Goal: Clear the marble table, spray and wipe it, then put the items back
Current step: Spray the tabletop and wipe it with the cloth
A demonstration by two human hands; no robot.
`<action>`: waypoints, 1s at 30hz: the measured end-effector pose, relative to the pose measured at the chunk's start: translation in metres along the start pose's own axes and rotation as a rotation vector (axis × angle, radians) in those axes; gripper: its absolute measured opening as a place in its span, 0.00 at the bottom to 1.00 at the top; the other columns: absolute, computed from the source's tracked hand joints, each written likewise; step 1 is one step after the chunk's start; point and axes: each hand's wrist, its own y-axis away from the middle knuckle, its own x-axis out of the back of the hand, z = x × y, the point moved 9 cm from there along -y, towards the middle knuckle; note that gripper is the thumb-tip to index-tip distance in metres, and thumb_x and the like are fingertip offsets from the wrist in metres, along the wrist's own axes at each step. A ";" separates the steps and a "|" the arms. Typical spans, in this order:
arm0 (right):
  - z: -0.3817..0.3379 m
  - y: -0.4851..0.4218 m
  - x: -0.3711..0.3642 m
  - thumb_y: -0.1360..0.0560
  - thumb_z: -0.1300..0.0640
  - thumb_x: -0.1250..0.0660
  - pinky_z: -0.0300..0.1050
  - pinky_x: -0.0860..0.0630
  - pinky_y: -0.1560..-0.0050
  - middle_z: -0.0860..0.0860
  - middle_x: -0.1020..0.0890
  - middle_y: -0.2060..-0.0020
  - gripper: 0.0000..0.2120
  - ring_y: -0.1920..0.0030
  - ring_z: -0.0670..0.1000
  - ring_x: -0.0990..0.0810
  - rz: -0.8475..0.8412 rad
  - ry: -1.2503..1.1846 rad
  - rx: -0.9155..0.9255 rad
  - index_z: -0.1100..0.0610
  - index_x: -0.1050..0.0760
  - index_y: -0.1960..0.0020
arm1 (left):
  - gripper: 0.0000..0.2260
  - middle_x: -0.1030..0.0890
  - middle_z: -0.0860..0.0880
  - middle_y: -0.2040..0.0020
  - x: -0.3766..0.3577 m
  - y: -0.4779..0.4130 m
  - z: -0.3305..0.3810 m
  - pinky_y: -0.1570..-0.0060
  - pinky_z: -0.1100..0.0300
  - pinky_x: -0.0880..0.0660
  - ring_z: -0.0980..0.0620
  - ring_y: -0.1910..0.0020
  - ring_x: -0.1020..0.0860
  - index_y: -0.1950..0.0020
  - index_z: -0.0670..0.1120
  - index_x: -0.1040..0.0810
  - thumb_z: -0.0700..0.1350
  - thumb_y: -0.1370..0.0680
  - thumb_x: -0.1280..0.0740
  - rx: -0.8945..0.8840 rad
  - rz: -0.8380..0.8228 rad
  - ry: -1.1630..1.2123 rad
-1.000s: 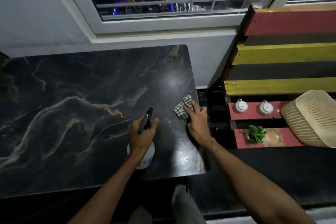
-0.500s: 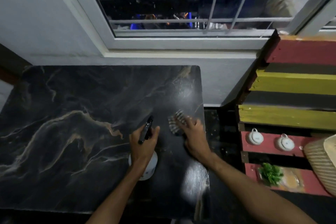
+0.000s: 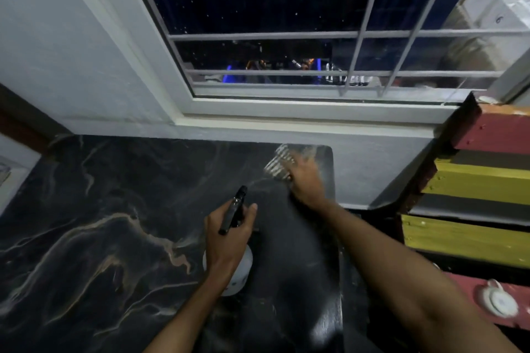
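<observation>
Setting: dim room corner under a white-framed barred window (image 3: 286, 37), dark outside, pale wall below it.

Surface: black marble table (image 3: 100, 223) with tan and white veining, set against the wall. Its top carries only the items listed below; a glossy patch shows near the front right edge.

Item 1: left hand (image 3: 229, 241), forearm rising from the bottom edge. Fingers wrapped closed around the neck of a spray bottle (image 3: 233, 272).

Item 2: spray bottle, white rounded body below the left hand, black trigger head above it. Nozzle points up and to the right, toward the far right corner of the table. Whether the base touches the tabletop cannot be told.

Item 3: cloth (image 3: 279, 165), pale with a fine check or stripe, motion-blurred. Lies on the far right corner of the marble table, close to the wall.

Item 4: right hand (image 3: 305, 180), also blurred, palm down on the near right part of the cloth, pressing it flat to the marble rather than clutching it. Forearm runs down to the lower right corner.

Item 5: pallet-style slatted rack (image 3: 473, 180) at far right, standing beside the table, boards painted red, yellow and dark grey.

Item 6: small white lidded pot (image 3: 499, 302), blurred, on a lower red board of the rack.
</observation>
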 end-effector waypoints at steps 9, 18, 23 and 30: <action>0.038 0.055 0.006 0.31 0.64 0.39 0.56 0.30 0.41 0.55 0.36 0.24 0.34 0.44 0.62 0.33 0.084 0.059 -0.321 0.49 0.32 0.26 | 0.14 0.22 0.46 0.73 0.033 0.004 0.000 0.69 0.50 0.25 0.49 0.72 0.22 0.67 0.42 0.23 0.42 0.24 0.25 0.036 0.033 0.037; -0.024 0.087 -0.022 0.31 0.67 0.36 0.58 0.31 0.41 0.58 0.35 0.25 0.31 0.43 0.63 0.33 0.100 -0.017 -0.502 0.50 0.28 0.29 | 0.13 0.21 0.47 0.71 0.095 0.036 -0.038 0.68 0.54 0.23 0.48 0.70 0.21 0.66 0.41 0.23 0.43 0.23 0.26 0.130 0.041 0.042; -0.161 0.094 -0.075 0.30 0.62 0.39 0.51 0.30 0.41 0.52 0.34 0.23 0.34 0.44 0.58 0.30 -0.095 -0.008 0.117 0.45 0.32 0.25 | 0.14 0.19 0.49 0.72 0.145 0.038 -0.064 0.67 0.50 0.22 0.51 0.70 0.19 0.68 0.42 0.22 0.42 0.23 0.26 0.162 0.068 0.008; -0.068 0.044 -0.047 0.28 0.63 0.34 0.57 0.33 0.38 0.61 0.32 0.28 0.26 0.41 0.70 0.31 0.212 -0.050 -0.716 0.52 0.25 0.30 | 0.15 0.22 0.49 0.74 0.223 -0.002 -0.111 0.70 0.65 0.27 0.53 0.72 0.22 0.70 0.42 0.24 0.41 0.25 0.25 0.175 0.131 0.047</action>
